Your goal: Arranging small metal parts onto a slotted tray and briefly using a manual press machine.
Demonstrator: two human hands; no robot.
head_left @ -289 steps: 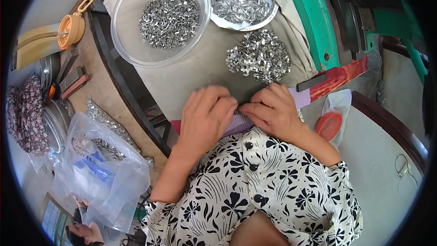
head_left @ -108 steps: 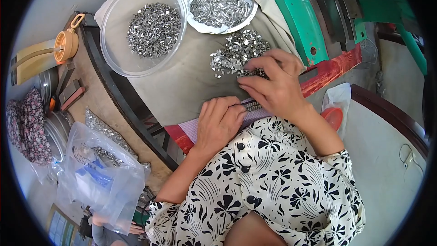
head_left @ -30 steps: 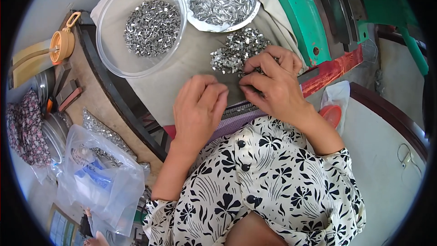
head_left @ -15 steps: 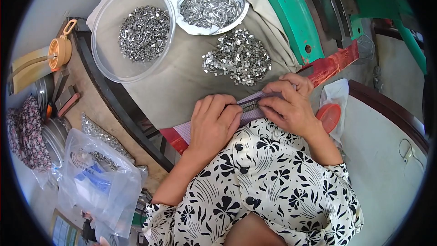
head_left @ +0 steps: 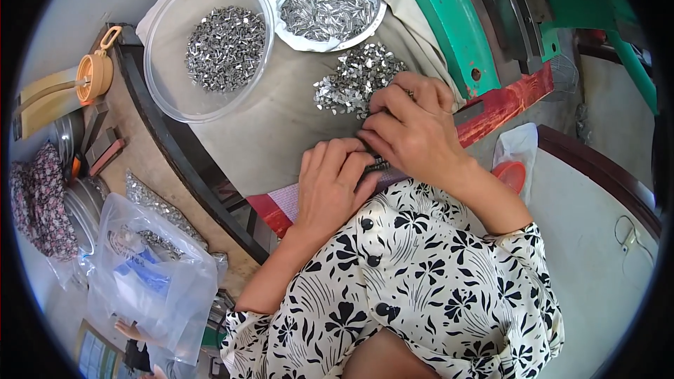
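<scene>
At the near edge of the cloth-covered table, my left hand (head_left: 333, 182) rests with bent fingers on a lilac cloth strip (head_left: 284, 200). Its thumb and fingertips close on a row of small metal pieces (head_left: 379, 165), mostly covered by my hands. My right hand (head_left: 418, 130) arches above the row, thumb and fingers drawn together; whatever they pinch is hidden. Its raised fingers overlap the near right side of a loose pile of shiny metal pieces (head_left: 351, 81) on the grey-brown cloth (head_left: 260, 147).
Beyond stand a clear plastic tub (head_left: 165, 63) of metal bits and a lined bowl (head_left: 379, 17) of slender metal pieces. A green machine frame (head_left: 449, 28) borders the right. Plastic bags (head_left: 175, 295) hang at lower left; a red round lid (head_left: 509, 177) is at right.
My right hand has shifted left and away from me, up to the pile's near side, covering part of it. My left hand has stayed nearly in place at the row.
</scene>
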